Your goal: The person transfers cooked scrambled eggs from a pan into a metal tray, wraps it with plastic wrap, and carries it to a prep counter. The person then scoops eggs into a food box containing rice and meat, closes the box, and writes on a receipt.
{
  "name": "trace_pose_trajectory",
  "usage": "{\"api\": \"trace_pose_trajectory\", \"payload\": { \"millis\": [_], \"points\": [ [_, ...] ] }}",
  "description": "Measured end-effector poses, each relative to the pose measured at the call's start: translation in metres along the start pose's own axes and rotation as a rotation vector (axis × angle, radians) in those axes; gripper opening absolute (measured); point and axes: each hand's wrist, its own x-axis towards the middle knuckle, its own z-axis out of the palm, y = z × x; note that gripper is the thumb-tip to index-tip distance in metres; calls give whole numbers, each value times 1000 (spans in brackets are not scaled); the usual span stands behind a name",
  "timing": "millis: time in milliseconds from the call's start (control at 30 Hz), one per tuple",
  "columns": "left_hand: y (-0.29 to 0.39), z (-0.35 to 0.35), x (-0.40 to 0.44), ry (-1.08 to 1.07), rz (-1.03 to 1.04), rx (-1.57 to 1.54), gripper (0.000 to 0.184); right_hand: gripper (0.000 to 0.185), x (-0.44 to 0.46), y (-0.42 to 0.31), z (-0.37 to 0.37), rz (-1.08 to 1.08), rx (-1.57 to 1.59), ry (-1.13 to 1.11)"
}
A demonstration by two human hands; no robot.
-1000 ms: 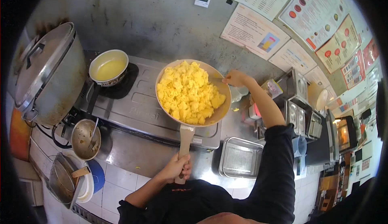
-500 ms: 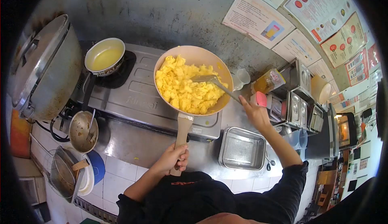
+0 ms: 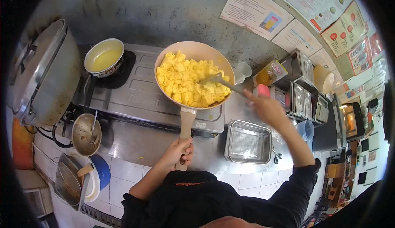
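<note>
Scrambled eggs [image 3: 185,77], yellow and in soft lumps, fill much of a beige frying pan [image 3: 193,47] over the right side of the stove. My left hand [image 3: 181,152] is wrapped round the pan's long beige handle [image 3: 187,125]. With my right hand [image 3: 263,104] I grip a grey spatula [image 3: 226,84], slightly smeared by motion. Its slotted head lies in the eggs on the pan's right side. On the left burner stands a small saucepan [image 3: 104,57] with yellowish liquid inside.
A large lidded pot [image 3: 45,75] stands at the left. A dirty bowl [image 3: 85,135] with a utensil sits at the stove's front. Right of the stove are a metal tray [image 3: 248,141], scissors [image 3: 277,156], a plastic cup [image 3: 242,69] and a pouch of yellow liquid [image 3: 269,73].
My right hand has moved right and nearer my body, and the spatula head has shifted slightly within the eggs. My left hand still holds the pan handle. The camera view has shifted a little.
</note>
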Motion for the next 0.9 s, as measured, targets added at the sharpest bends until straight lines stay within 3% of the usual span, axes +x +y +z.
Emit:
{"api": "trace_pose_trajectory", "payload": {
  "millis": [100,167,300,433,500,600,733,800,900],
  "points": [
    [4,1,-3,2,-15,-8,14,40,-9,0,-75,-43,108,47],
    [4,-2,-2,-3,-19,-16,14,39,-19,-5,-102,24,17,-63],
    [3,-8,0,-31,-39,-1,14,44,-8,0,-29,-72,-57,-114],
    [9,-10,-4,1,-48,14,13,49,27,-20,14,-24,18,-121],
    [10,-9,-4,22,-38,70,14,51,38,-16,48,29,47,39],
    [10,-10,-4,11,-37,78,13,52,57,-10,78,48,64,84],
    [11,-9,-4,11,-42,58,12,48,44,8,-8,-43,-6,26],
    [10,-10,-3,-3,-40,39,12,45,24,-1,-70,70,9,-101],
    [11,-8,-4,18,-31,45,12,44,12,-2,-94,95,86,-7]
  ]
}}
